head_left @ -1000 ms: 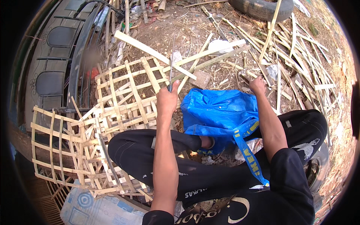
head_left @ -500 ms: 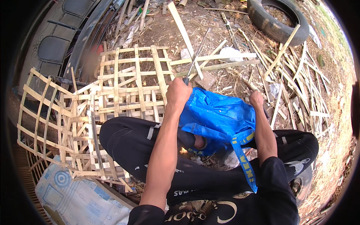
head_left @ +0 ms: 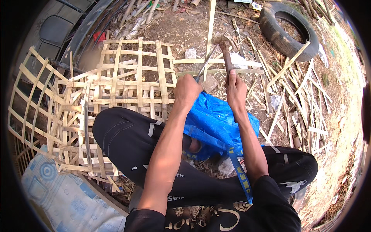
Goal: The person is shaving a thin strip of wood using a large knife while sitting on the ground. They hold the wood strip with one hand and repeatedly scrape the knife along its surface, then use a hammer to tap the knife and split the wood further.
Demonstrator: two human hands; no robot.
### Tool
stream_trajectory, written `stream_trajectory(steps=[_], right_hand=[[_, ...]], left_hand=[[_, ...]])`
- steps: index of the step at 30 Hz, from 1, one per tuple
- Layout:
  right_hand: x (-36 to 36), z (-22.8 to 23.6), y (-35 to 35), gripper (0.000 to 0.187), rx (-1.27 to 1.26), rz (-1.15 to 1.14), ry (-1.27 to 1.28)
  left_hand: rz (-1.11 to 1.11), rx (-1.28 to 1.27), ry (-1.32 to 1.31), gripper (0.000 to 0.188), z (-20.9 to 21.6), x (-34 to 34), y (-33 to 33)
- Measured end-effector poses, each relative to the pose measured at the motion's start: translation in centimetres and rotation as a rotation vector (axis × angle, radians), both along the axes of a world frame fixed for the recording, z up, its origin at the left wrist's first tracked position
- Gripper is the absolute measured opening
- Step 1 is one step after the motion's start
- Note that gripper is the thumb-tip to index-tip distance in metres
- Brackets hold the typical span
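Note:
My left hand (head_left: pixel 188 91) is closed around the dark handle of a knife (head_left: pixel 203 69), whose narrow blade points up and away. A pale bamboo strip (head_left: pixel 211 27) stands out beyond that hand, crossing or touching the blade; which one I cannot tell. In my right hand (head_left: pixel 236 92) is a hammer (head_left: pixel 227 58), gripped by its handle with the rusty head at the far end, just right of the blade. Below both hands a blue plastic bag (head_left: pixel 216 120) drapes between my bent legs, its strap hanging towards me.
Woven bamboo lattice panels (head_left: pixel 127 83) lie at the left. Loose bamboo strips (head_left: pixel 286 100) are heaped at the right, below an old tyre (head_left: pixel 279 29). A patterned light-blue cushion (head_left: pixel 58 193) sits lower left. Chairs (head_left: pixel 56 31) stand at the upper left.
My right hand has swung left and up from beside the bag, bringing the hammer close to the knife. The bamboo strip has turned from leaning left to nearly upright.

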State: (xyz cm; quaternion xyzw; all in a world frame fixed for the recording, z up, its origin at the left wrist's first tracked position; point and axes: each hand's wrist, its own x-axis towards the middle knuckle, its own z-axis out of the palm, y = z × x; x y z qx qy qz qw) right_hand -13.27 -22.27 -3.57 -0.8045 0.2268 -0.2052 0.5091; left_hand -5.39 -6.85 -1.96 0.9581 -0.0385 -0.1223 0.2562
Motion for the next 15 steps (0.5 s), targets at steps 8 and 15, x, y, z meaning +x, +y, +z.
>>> stream_trajectory(steps=[8,15], right_hand=[[-0.8,-0.7,0.2,0.056,-0.191,0.086,0.106],[-1.5,5.6,1.6,0.056,0.093,0.077,-0.042]], left_hand=[[0.022,0.052,-0.005,0.028,0.6,-0.2,0.1],[0.058,0.02,0.052,0.027,0.4,0.1,0.9]])
